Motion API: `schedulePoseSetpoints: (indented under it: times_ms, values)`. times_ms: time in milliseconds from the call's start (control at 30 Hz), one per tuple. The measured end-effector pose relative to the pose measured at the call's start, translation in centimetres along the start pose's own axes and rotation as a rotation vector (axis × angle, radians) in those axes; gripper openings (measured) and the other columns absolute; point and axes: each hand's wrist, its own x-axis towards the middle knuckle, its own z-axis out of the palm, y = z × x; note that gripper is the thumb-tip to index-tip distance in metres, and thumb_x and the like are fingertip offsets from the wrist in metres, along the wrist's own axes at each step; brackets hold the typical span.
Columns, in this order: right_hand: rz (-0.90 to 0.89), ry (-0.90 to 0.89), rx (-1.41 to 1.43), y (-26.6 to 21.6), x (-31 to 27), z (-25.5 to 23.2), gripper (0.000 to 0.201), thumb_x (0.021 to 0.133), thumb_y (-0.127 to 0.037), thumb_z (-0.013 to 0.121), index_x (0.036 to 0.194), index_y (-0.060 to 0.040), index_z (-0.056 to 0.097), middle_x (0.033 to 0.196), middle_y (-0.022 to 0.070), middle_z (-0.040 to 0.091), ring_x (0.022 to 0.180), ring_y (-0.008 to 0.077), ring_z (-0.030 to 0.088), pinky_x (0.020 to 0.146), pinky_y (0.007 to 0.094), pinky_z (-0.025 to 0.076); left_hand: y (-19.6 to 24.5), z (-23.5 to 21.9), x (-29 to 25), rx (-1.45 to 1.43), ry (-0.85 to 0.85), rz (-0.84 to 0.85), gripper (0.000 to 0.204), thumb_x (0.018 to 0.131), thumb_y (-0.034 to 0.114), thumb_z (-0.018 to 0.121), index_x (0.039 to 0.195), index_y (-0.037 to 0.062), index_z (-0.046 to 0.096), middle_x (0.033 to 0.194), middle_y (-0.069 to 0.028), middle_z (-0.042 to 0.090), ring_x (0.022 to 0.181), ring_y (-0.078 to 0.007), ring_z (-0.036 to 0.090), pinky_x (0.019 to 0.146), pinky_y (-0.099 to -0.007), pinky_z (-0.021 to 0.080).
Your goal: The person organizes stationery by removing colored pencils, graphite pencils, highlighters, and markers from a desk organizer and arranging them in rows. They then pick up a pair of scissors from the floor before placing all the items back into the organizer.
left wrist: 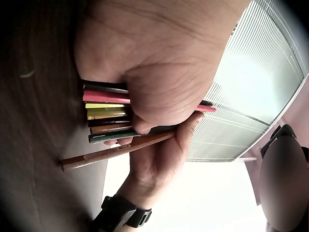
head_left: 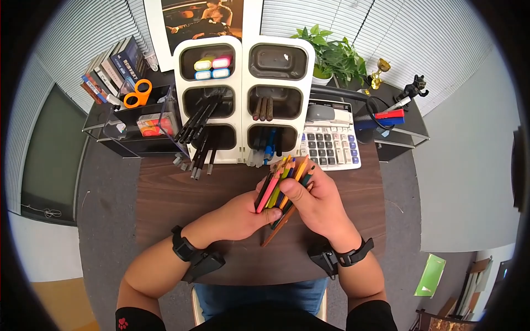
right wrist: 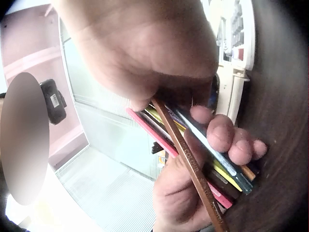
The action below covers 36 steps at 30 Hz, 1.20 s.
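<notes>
A bundle of colored pencils (head_left: 269, 194) is held between both hands above the table, tips pointing toward the organizer. My left hand (head_left: 241, 216) grips the bundle from the left, its thumb across the lower ends. From the right, my right hand (head_left: 323, 207) holds the upper part with its thumb on top. A brown pencil (head_left: 274, 231) slants out below the others; it also shows in the left wrist view as a brown pencil (left wrist: 113, 152) and crosses the bundle in the right wrist view as a brown pencil (right wrist: 192, 166).
Behind the hands stands a white organizer (head_left: 243, 110) with black pens (head_left: 201, 118), highlighters (head_left: 212, 67) and brown pencils (head_left: 263, 108). A calculator (head_left: 329, 144) lies right of it. Orange scissors (head_left: 138, 94) stand in a black holder at left; a plant (head_left: 337, 55) stands behind.
</notes>
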Motion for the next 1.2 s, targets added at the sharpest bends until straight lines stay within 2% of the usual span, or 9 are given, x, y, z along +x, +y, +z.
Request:
schedulePoseSetpoints:
  times_ms: [67,333,400,467,500,600,667,833,1200]
  values:
    - [-0.064,-0.007,0.005,0.1,0.0,0.0,0.027,0.102,-0.018,0.062,0.125,-0.0056,0.056,0.110,0.0017,0.068,0.079,0.0043,0.061,0.054,0.0192,0.048,0.3,-0.1,0.0,0.044,-0.006,-0.005,0.018,0.104,0.014,0.056,0.116,0.0024,0.062,0.107,-0.0054,0.067,0.103,-0.0162,0.063,0.096,-0.0330,0.050]
    - [0.142,-0.153,0.070,-2.9,-0.4,0.3,0.035,0.092,-0.004,0.072,0.124,-0.0013,0.058,0.106,0.0042,0.066,0.099,0.0108,0.063,0.090,0.0284,0.052,1.3,-0.1,-0.4,0.174,0.013,0.037,0.027,0.100,0.018,0.064,0.123,0.0042,0.061,0.117,-0.0086,0.065,0.110,-0.0226,0.062,0.098,-0.0374,0.048]
    - [0.152,-0.171,0.076,-2.6,-0.4,0.4,0.038,0.087,0.002,0.075,0.122,0.0004,0.059,0.108,0.0087,0.069,0.096,0.0157,0.066,0.083,0.0296,0.056,1.7,-0.3,-0.5,0.285,0.037,0.022,0.031,0.098,0.019,0.067,0.125,0.0046,0.061,0.120,-0.0096,0.064,0.111,-0.0250,0.062,0.100,-0.0380,0.047]
    - [0.206,-0.198,0.085,-3.2,-0.6,0.6,0.034,0.090,0.004,0.071,0.121,0.0015,0.058,0.108,0.0100,0.069,0.098,0.0168,0.066,0.086,0.0305,0.055,2.7,-0.5,-0.5,0.340,-0.074,-0.070,0.072,0.098,0.036,0.066,0.152,0.0062,0.030,0.120,-0.0202,0.065,0.109,-0.0303,0.067,0.095,-0.0354,0.051]
    - [0.204,-0.201,0.089,-2.6,-0.5,0.6,0.034,0.090,0.004,0.071,0.121,0.0015,0.058,0.108,0.0100,0.069,0.098,0.0168,0.066,0.086,0.0305,0.055,3.0,-0.2,-0.6,0.342,-0.071,-0.073,0.072,0.098,0.036,0.066,0.152,0.0062,0.030,0.120,-0.0202,0.065,0.109,-0.0303,0.067,0.095,-0.0354,0.051]
    - [0.014,-0.111,0.004,-1.1,-0.6,0.6,0.034,0.094,-0.001,0.069,0.126,0.0016,0.058,0.113,0.0057,0.066,0.106,0.0121,0.063,0.094,0.0277,0.051,2.6,0.9,-0.7,0.290,0.155,-0.042,0.068,0.097,0.029,0.068,0.151,0.0044,0.035,0.125,-0.0165,0.064,0.115,-0.0257,0.064,0.099,-0.0346,0.049]
    - [0.038,0.105,0.059,-1.1,-0.7,0.7,0.033,0.095,-0.003,0.068,0.126,0.0014,0.058,0.115,0.0059,0.066,0.106,0.0118,0.062,0.093,0.0274,0.051,1.4,1.2,-0.2,0.065,0.173,0.216,0.087,0.094,0.007,0.069,0.161,0.0065,0.014,0.154,-0.0123,0.041,0.130,-0.0190,0.052,0.108,-0.0342,0.043]
    - [-0.034,0.076,-0.108,-1.1,-0.4,0.0,0.032,0.096,-0.005,0.068,0.126,-0.0015,0.058,0.110,0.0031,0.066,0.100,0.0091,0.061,0.089,0.0250,0.050,0.7,0.8,-0.1,-0.013,0.227,0.272,0.069,0.100,0.001,0.061,0.158,0.0017,0.025,0.145,-0.0062,0.052,0.128,-0.0134,0.052,0.109,-0.0298,0.042]
    - [-0.022,0.040,-0.047,-1.2,-0.3,0.3,0.031,0.096,-0.003,0.067,0.125,-0.0015,0.057,0.109,0.0030,0.067,0.100,0.0092,0.063,0.089,0.0254,0.050,1.1,0.7,-0.1,-0.067,0.202,0.196,0.067,0.102,0.006,0.059,0.159,0.0022,0.024,0.134,-0.0046,0.060,0.120,-0.0086,0.054,0.104,-0.0263,0.043]
